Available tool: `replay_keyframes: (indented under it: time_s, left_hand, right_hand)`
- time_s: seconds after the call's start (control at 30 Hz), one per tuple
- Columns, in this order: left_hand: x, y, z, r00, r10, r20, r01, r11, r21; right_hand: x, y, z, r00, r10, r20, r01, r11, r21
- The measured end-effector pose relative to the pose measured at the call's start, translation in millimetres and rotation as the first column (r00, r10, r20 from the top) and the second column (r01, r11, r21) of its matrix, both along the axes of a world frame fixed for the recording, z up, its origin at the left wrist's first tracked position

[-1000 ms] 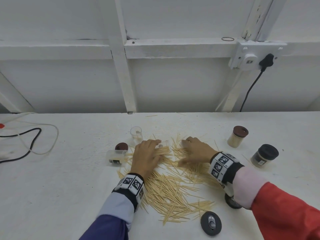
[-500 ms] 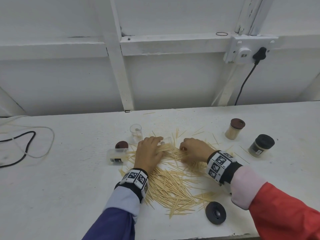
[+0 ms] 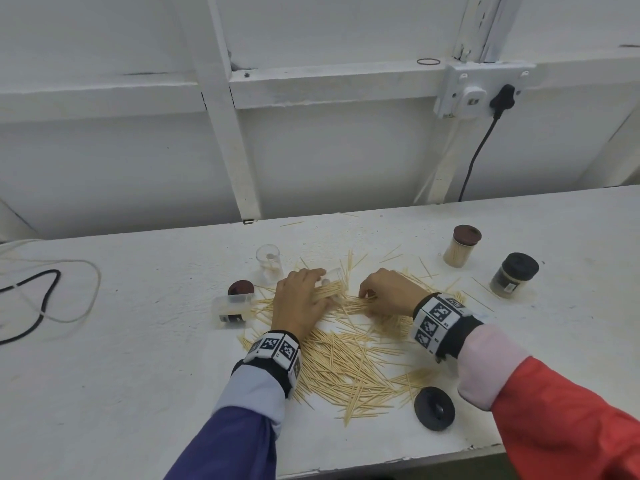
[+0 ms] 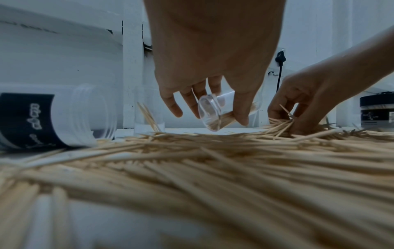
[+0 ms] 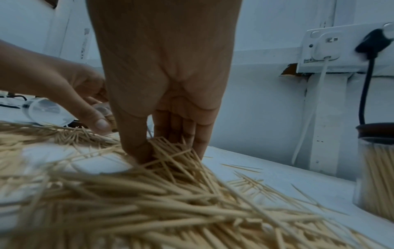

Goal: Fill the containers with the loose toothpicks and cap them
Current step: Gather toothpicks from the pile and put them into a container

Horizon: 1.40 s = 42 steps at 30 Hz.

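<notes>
A wide pile of loose toothpicks (image 3: 346, 358) covers the white counter in front of me. My left hand (image 3: 313, 289) holds a small clear container (image 4: 210, 114) tilted on its side at the pile's far edge, with some toothpicks inside it. Just to its right, my right hand (image 3: 372, 299) pinches a bunch of toothpicks (image 5: 168, 150) between thumb and fingers, low on the pile. An empty clear container (image 3: 268, 261) stands upright behind the left hand. Another clear container with a dark label (image 3: 232, 306) lies on its side at the left.
A brown cap (image 3: 240, 287) lies by the labelled container, and a black cap (image 3: 434, 408) near the front edge. At the right stand a brown-capped container full of toothpicks (image 3: 462, 245) and a black-capped one (image 3: 513, 274). Cables (image 3: 45, 292) lie far left; a wall socket (image 3: 474, 95) is above.
My right hand's fingers have curled in and closed on a bunch of toothpicks. The left hand has kept hold of the tilted clear container. The head view has shifted a little.
</notes>
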<state>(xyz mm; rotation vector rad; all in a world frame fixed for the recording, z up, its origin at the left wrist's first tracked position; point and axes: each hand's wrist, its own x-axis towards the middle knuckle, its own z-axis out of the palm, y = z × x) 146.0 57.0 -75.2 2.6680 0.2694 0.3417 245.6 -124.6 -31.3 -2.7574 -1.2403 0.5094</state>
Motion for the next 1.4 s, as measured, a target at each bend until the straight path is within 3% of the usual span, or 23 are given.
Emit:
replay_keyframes:
  time_s: [0.37,0.8,0.93,1.23,1.4]
  left_hand:
    - [0.2,-0.7,1.5,0.998,0.054,0.018,-0.053,0.998,-0.025]
    - [0.2,-0.8,3.8,0.994,0.095,0.05,-0.093,0.995,-0.039]
    - [0.1,-1.0,4.3,0.994,0.1,0.046,-0.098,0.994,-0.043]
    - [-1.0,-1.6,5.9,0.993,0.096,0.062,-0.092,0.993,-0.072]
    - [-2.0,-2.5,7.7,0.993,0.095,0.069,-0.088,0.992,-0.093]
  right_hand:
    - [-2.7,5.4,0.2,0.996,0.071,0.054,-0.062,0.987,-0.146]
    - [2.5,1.2,-6.3,0.994,0.017,-0.104,-0.023,0.999,-0.05]
    - [5.7,-0.2,-10.2,0.996,0.025,-0.091,-0.03,0.998,-0.049]
    - [15.8,-8.2,0.7,0.96,-0.095,-0.264,0.133,0.982,0.13]
    - [20.6,-11.9,13.2,0.909,-0.112,-0.402,0.241,0.927,0.288]
